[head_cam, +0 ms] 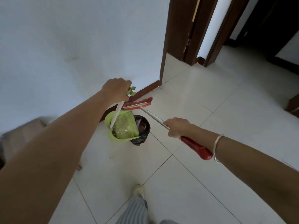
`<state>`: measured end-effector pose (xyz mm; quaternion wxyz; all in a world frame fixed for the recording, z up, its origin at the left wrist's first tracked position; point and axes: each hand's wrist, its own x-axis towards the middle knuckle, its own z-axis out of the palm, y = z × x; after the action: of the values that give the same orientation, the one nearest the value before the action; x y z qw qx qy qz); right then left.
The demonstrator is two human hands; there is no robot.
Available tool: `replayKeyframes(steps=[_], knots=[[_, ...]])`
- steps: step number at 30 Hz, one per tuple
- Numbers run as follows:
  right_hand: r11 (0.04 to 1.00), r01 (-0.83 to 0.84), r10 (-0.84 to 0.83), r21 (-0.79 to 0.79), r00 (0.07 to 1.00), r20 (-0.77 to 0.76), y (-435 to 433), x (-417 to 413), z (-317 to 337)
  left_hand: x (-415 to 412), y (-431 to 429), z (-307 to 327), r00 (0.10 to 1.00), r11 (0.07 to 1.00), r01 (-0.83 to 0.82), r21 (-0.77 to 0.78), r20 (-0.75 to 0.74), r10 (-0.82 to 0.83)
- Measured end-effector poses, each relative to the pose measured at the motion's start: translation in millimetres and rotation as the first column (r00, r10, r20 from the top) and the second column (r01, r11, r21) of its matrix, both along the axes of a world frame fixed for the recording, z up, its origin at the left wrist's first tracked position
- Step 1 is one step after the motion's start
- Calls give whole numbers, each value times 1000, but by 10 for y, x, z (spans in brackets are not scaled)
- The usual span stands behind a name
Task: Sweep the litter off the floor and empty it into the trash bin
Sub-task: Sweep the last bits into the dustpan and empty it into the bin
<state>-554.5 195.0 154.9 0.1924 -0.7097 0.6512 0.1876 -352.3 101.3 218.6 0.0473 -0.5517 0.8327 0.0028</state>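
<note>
Litter, a scatter of pale scraps and specks, lies inside one green dustpan, which hangs in the air from a long white handle. The left hand is clenched round the top of that handle, just under its green end clip. The pan sits low and tipped, its open side towards one black trash bin lined with a dark bag; the two overlap in this view (whether pan and bin rim touch I cannot tell).

One red broom reaches out beyond the bin, its flat head close to the brown baseboard at the foot of the wall. Whether the bristles meet the floor is unclear. The right hand is wrapped round the broom's metal shaft where it joins the red grip, and the grip's end runs back along the forearm. One silver bracelet circles the right wrist.

The floor is of pale, large tiles. At the bottom edge, one light shoe and a striped trouser leg show. Two dark brown door frames stand at upper right, a strip of white wall between them. A blurred brownish shape sits at far left.
</note>
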Motion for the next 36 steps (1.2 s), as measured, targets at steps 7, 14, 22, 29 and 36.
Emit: replayKeyframes(steps=[7,14,22,29,36], knots=[[989,144,-145,37,989,17,-490,-149,-138,-590,-765,11,960,975,220,16,176,-220],[975,201,-209,89,973,94,-872,-478,-281,-1217,-1177,-48,900,948,301,100,299,-317],[981,143,-161,129,976,144,-1418,-1078,-454,-2090,-1374,-415,827,913,381,148,387,-408],[983,88,-118,161,975,188,-1823,-1496,-489,-2541,-1496,-499,823,927,332,173,427,-375],[971,97,-148,217,960,236,-1941,-1837,-557,-2980,-1259,-805,776,913,363,185,483,-406]])
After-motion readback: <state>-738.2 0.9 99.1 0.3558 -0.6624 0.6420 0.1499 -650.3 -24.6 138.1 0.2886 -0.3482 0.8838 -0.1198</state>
